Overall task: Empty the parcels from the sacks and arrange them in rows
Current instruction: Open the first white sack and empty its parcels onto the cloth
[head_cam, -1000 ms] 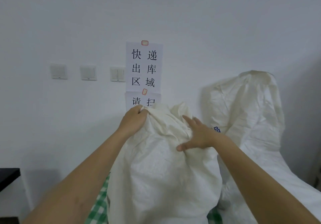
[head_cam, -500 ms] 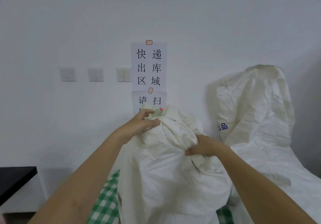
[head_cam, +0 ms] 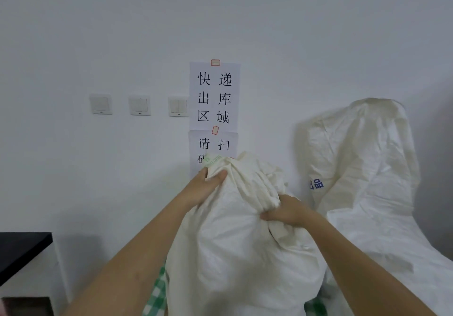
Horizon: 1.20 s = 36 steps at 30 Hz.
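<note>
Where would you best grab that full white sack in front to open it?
Probably at the bunched neck on top of the front sack, coming from above. The cloth is gathered into narrow folds there, while the body below bulges round and taut, with little to pinch. The left hand grips the top edge and the right hand the folds lower down.

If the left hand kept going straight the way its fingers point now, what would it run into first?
Probably the bunched neck of the front sack, which the left hand already grips. Beyond that lie the lower paper sign and the wall, though depth is unclear from this single view.
</note>
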Available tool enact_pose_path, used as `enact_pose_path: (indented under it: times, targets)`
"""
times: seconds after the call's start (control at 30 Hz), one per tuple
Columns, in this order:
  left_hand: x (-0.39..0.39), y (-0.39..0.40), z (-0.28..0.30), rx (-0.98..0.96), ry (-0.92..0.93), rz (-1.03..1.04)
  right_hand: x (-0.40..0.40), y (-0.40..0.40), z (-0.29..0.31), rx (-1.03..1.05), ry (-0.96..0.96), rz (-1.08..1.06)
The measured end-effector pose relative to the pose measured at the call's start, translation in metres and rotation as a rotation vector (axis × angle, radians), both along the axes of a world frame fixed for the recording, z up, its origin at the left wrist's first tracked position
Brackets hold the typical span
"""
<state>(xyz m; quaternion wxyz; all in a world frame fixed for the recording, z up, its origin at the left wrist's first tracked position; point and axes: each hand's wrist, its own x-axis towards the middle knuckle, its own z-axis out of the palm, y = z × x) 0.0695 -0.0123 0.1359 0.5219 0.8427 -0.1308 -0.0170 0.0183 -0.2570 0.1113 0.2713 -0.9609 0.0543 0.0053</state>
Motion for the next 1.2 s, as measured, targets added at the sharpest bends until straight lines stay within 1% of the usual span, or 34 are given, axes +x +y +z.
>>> enact_pose_path:
  times: [0.1, 0.17, 0.23, 0.37, 0.57, 0.73, 0.8, 0.93, 0.97, 1.1, 1.2]
  targets:
    - [0.015, -0.004, -0.003, 0.016, 0.043, 0.021, -0.003, -0.004, 0.001, 0.217, 0.081, 0.017]
    - [0.03, -0.006, -0.008, 0.057, 0.067, 0.027, -0.002, -0.006, 0.001, 0.259, 0.139, 0.034]
    - [0.034, -0.01, -0.008, 0.094, 0.11, 0.005, -0.002, -0.006, 0.0, 0.215, 0.138, 0.049]
    - [0.038, -0.021, -0.013, 0.165, 0.166, -0.056, 0.004, -0.009, -0.011, 0.044, 0.056, 0.03]
    - [0.055, -0.024, -0.034, 0.297, 0.168, -0.07, 0.008, -0.003, -0.016, -0.063, -0.013, 0.049]
    - [0.058, -0.03, -0.041, 0.501, 0.161, -0.008, 0.014, 0.002, -0.022, -0.092, -0.042, 0.061]
    - [0.063, -0.029, -0.044, 0.511, 0.165, -0.053, 0.017, 0.001, -0.027, -0.121, -0.041, 0.062]
    - [0.07, -0.028, -0.048, 0.622, 0.115, -0.11, 0.021, -0.001, -0.035, -0.171, -0.05, 0.051]
    - [0.067, -0.028, -0.048, 0.622, 0.092, -0.105, 0.022, -0.001, -0.037, -0.181, -0.051, 0.035]
    - [0.057, -0.035, -0.055, 0.517, -0.003, -0.05, 0.019, 0.002, -0.044, -0.159, -0.084, -0.026]
    - [0.052, -0.037, -0.058, 0.554, -0.079, 0.013, 0.013, 0.004, -0.044, -0.128, -0.075, -0.03]
